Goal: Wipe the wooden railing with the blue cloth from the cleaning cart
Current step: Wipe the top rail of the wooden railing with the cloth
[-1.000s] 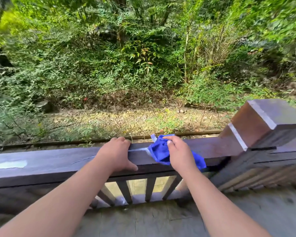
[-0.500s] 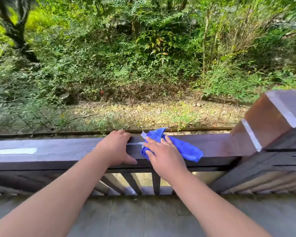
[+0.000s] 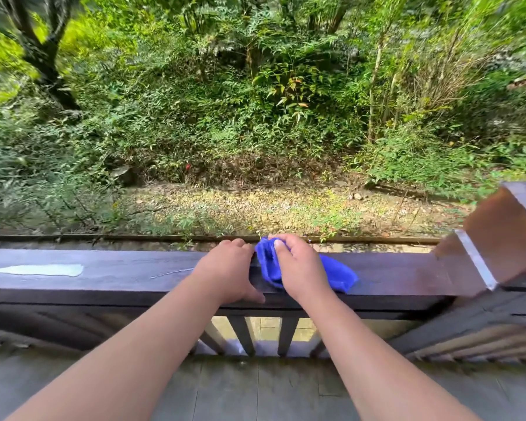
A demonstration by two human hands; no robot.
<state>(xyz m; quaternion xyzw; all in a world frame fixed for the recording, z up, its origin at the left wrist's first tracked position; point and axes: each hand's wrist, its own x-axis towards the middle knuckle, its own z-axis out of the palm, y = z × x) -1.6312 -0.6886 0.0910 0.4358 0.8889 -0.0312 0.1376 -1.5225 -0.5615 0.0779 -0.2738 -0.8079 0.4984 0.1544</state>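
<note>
A dark wooden railing (image 3: 110,276) runs across the head view from left to right. The blue cloth (image 3: 336,275) lies bunched on its flat top, right of centre. My right hand (image 3: 299,268) presses down on the cloth's left part, fingers curled over its far edge. My left hand (image 3: 230,268) grips the rail directly beside it, fingers over the far edge and thumb on the near face, touching the cloth's left end. The cleaning cart is out of sight.
A thick square wooden post (image 3: 498,238) rises at the right end of the rail. Slats (image 3: 243,334) stand under the rail, with plank decking (image 3: 255,393) below. A pale streak (image 3: 37,269) marks the rail's left part. Dense bushes and gravel lie beyond.
My right hand slid the cloth leftward along the rail until it met my left hand, which stayed gripping the rail. The view shifted left, pushing the post toward the frame's edge.
</note>
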